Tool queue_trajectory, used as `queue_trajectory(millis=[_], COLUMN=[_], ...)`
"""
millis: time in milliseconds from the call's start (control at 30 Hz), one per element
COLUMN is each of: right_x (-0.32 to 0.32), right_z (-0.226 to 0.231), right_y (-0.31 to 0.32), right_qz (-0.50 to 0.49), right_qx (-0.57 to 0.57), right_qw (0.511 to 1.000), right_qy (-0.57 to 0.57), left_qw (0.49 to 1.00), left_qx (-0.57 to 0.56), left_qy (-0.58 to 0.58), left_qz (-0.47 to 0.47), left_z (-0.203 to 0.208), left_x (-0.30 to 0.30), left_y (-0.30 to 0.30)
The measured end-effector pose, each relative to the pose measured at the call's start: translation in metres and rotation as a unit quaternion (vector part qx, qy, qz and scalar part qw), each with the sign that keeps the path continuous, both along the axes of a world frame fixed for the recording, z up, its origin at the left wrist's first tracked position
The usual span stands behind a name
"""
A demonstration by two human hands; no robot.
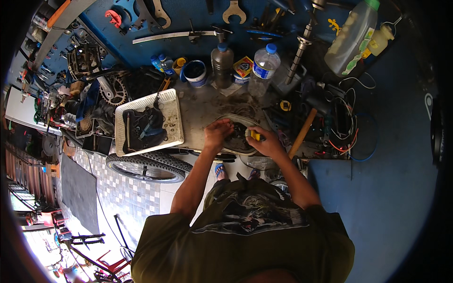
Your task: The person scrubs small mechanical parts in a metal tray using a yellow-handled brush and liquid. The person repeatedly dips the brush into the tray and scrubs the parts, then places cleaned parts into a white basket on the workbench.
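Observation:
Both my hands work over a shallow oval pan [223, 118] on the workbench, with dark, greasy small parts inside it. My left hand [218, 135] is over the pan's left side, its fingers curled together; whatever they pinch is too small or hidden to make out. At the pan's right side, my right hand [269, 143] is closed around a small yellow tool [255, 135]. Its pale tip points toward the left hand, and the palm hides the rest.
Left of the pan sits a white perforated basket [177, 115] with dark cloth and small parts. Behind stand a dark-filled bottle [222, 61], a clear bottle [265, 70] and a tub [196, 80]. A wooden-handled hammer [303, 132] and cables [347, 137] lie right. Below are bicycle tires [146, 169].

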State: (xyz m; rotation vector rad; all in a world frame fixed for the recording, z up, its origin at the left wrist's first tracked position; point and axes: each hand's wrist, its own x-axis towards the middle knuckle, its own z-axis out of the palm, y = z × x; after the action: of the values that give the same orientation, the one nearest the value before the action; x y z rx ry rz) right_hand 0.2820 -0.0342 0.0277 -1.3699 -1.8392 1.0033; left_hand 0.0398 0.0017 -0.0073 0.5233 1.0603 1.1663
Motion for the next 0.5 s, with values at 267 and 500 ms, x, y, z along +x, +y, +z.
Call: queue_trajectory(millis=[267, 500], right_x=[0.001, 0.002], right_z=[0.006, 0.005], right_y=[-0.004, -0.002], right_qz=[-0.043, -0.043], right_qx=[0.054, 0.061], right_qw=[0.977, 0.981], right_qy=[-0.202, -0.177], left_qw=[0.999, 0.999], left_qx=[0.001, -0.019], left_qy=[0.023, 0.019], left_qz=[-0.026, -0.042], left_z=[-0.003, 0.009], left_x=[0.0, 0.001], left_y=[-0.003, -0.007])
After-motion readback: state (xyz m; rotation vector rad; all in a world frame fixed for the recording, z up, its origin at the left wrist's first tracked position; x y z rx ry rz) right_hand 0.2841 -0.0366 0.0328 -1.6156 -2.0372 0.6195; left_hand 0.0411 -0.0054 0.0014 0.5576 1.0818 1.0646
